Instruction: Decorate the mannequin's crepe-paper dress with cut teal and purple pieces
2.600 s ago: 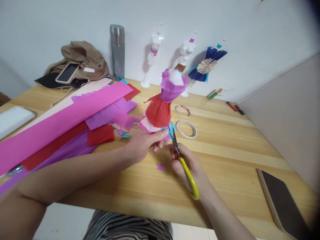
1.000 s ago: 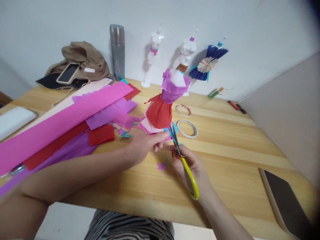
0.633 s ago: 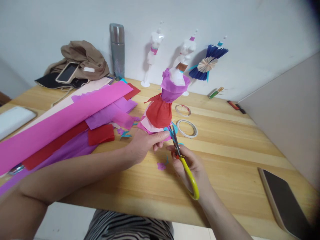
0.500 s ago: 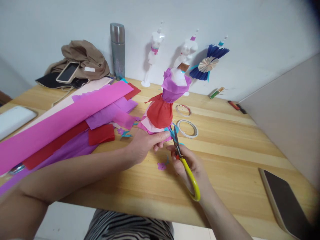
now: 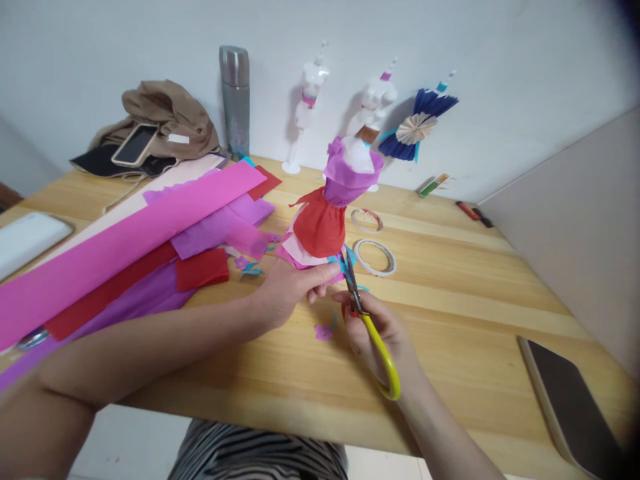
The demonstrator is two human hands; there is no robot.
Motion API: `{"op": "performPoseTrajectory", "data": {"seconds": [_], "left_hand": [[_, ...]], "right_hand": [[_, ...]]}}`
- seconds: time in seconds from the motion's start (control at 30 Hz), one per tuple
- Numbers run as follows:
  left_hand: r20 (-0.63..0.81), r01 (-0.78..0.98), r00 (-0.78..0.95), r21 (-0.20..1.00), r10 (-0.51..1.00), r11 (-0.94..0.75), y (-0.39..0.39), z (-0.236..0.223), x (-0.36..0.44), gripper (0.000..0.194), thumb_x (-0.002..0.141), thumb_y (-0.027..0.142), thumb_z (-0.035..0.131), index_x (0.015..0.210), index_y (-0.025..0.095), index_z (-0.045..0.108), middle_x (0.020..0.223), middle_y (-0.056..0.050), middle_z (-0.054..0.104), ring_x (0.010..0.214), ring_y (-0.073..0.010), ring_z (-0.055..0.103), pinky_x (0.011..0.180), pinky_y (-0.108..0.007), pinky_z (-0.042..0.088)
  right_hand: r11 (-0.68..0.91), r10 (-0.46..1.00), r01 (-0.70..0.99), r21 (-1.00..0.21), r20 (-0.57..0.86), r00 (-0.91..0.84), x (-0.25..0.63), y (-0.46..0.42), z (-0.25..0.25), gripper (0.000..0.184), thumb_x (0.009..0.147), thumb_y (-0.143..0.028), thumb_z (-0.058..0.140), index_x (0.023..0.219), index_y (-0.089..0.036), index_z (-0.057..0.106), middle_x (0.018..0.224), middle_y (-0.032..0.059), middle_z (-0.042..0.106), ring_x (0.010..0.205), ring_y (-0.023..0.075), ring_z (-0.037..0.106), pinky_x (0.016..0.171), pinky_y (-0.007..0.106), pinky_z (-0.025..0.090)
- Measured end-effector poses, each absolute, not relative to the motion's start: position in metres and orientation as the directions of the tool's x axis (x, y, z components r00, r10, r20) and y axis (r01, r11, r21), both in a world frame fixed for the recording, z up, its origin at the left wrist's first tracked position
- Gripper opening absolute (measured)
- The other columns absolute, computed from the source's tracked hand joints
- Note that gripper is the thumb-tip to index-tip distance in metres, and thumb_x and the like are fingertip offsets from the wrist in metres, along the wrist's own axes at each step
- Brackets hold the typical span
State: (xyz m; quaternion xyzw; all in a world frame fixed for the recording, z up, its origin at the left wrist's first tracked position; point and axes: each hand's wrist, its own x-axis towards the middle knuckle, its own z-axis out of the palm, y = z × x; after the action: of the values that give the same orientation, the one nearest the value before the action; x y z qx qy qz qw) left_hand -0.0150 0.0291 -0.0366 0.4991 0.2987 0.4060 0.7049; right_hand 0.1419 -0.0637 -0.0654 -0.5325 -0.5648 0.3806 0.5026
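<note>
A pair of scissors (image 5: pixel 375 347) with yellow and red handles is in my right hand (image 5: pixel 387 330), fingers wrapped round the grips. Its slightly parted blades point away from me, around a strip of blue paper (image 5: pixel 338 265). My left hand (image 5: pixel 285 290) pinches that blue paper between thumb and fingers, low by the skirt's edge. Just beyond both hands stands a small dress-form figure (image 5: pixel 345 190) wearing a purple crepe-paper top and a red skirt over pale pink and magenta layers. A purple paper flower (image 5: pixel 323 332) lies on the table between my hands.
Pink, purple and red crepe paper (image 5: pixel 125 233) covers the left side. Two tape rolls (image 5: pixel 375 258) lie right of the figure. Farther back stand a flask (image 5: pixel 235 100) and other dress forms (image 5: pixel 306 100). A phone (image 5: pixel 570 407) lies at the right edge of the wooden table (image 5: pixel 480 313).
The scissors have shifted very slightly upward at the blue paper. My left hand and the dress-form figure hold their places.
</note>
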Motion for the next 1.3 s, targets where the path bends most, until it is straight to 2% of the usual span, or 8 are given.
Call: {"op": "performPoseTrajectory", "data": {"seconds": [0.23, 0.43, 0.53, 0.8, 0.97, 1.17, 1.3], "left_hand": [[-0.013, -0.3, 0.483, 0.937, 0.875, 0.18, 0.0287, -0.0356, -0.0144, 0.035, 0.078, 0.044, 0.075, 0.062, 0.021, 0.056, 0.054, 0.0, 0.051, 0.05, -0.0121, 0.044, 0.046, -0.027, 0.028], [0.003, -0.313, 0.483, 0.934, 0.875, 0.169, 0.0287, -0.0373, -0.0148, 0.037, 0.079, 0.045, 0.076, 0.063, 0.02, 0.055, 0.055, 0.001, 0.051, 0.05, -0.0116, 0.044, 0.046, -0.027, 0.029], [0.009, -0.302, 0.485, 0.94, 0.875, 0.157, 0.0288, -0.037, -0.0149, 0.037, 0.08, 0.046, 0.073, 0.062, 0.02, 0.054, 0.055, 0.001, 0.051, 0.05, -0.0105, 0.045, 0.047, -0.026, 0.029], [0.0, -0.302, 0.493, 0.938, 0.87, 0.171, 0.0292, -0.0362, -0.0143, 0.033, 0.08, 0.043, 0.072, 0.065, 0.02, 0.054, 0.055, 0.002, 0.052, 0.051, -0.01, 0.044, 0.048, -0.026, 0.029], [-0.005, -0.296, 0.49, 0.94, 0.872, 0.172, 0.0296, -0.0389, -0.0144, 0.035, 0.08, 0.044, 0.072, 0.063, 0.02, 0.054, 0.055, 0.002, 0.051, 0.05, -0.0098, 0.045, 0.048, -0.025, 0.029], [-0.017, -0.295, 0.495, 0.937, 0.869, 0.187, 0.0289, -0.0391, -0.0152, 0.035, 0.081, 0.045, 0.072, 0.063, 0.02, 0.054, 0.055, 0.003, 0.05, 0.05, -0.0096, 0.044, 0.047, -0.025, 0.031], [-0.01, -0.311, 0.504, 0.931, 0.864, 0.193, 0.029, -0.0388, -0.0156, 0.036, 0.082, 0.044, 0.074, 0.063, 0.02, 0.055, 0.055, 0.002, 0.05, 0.051, -0.0099, 0.044, 0.047, -0.025, 0.032]], "right_hand": [[0.151, 0.983, 0.202, -0.968, 0.168, 0.069, 0.1392, -0.0634, -0.0635, 0.029, 0.092, -0.05, 0.074, 0.098, -0.022, 0.073, 0.07, -0.0025, 0.052, 0.055, 0.0129, 0.042, 0.05, 0.027, 0.042], [0.171, 0.978, 0.203, -0.964, 0.191, 0.087, 0.1383, -0.0626, -0.0652, 0.032, 0.09, -0.054, 0.075, 0.098, -0.022, 0.074, 0.073, 0.0, 0.057, 0.06, 0.0153, 0.051, 0.052, 0.027, 0.049], [0.19, 0.972, 0.224, -0.956, 0.216, 0.094, 0.1398, -0.0632, -0.0672, 0.032, 0.091, -0.055, 0.075, 0.097, -0.023, 0.075, 0.071, 0.0002, 0.057, 0.06, 0.0158, 0.05, 0.052, 0.027, 0.047], [0.136, 0.981, 0.205, -0.969, 0.161, 0.111, 0.1399, -0.0652, -0.0663, 0.034, 0.088, -0.057, 0.076, 0.094, -0.024, 0.073, 0.072, 0.0005, 0.058, 0.058, 0.0159, 0.05, 0.052, 0.029, 0.047], [0.101, 0.987, 0.226, -0.969, 0.126, 0.102, 0.1395, -0.0659, -0.0627, 0.036, 0.088, -0.056, 0.075, 0.094, -0.021, 0.071, 0.07, -0.0007, 0.055, 0.055, 0.0136, 0.044, 0.048, 0.028, 0.042], [0.113, 0.986, 0.209, -0.971, 0.135, 0.093, 0.1399, -0.0659, -0.0612, 0.033, 0.088, -0.053, 0.076, 0.093, -0.022, 0.07, 0.07, -0.0022, 0.054, 0.052, 0.0119, 0.043, 0.048, 0.026, 0.041], [0.105, 0.987, 0.222, -0.969, 0.129, 0.094, 0.1393, -0.0664, -0.0593, 0.037, 0.088, -0.057, 0.075, 0.094, -0.021, 0.07, 0.069, -0.0025, 0.053, 0.051, 0.0114, 0.04, 0.045, 0.026, 0.038]]}}
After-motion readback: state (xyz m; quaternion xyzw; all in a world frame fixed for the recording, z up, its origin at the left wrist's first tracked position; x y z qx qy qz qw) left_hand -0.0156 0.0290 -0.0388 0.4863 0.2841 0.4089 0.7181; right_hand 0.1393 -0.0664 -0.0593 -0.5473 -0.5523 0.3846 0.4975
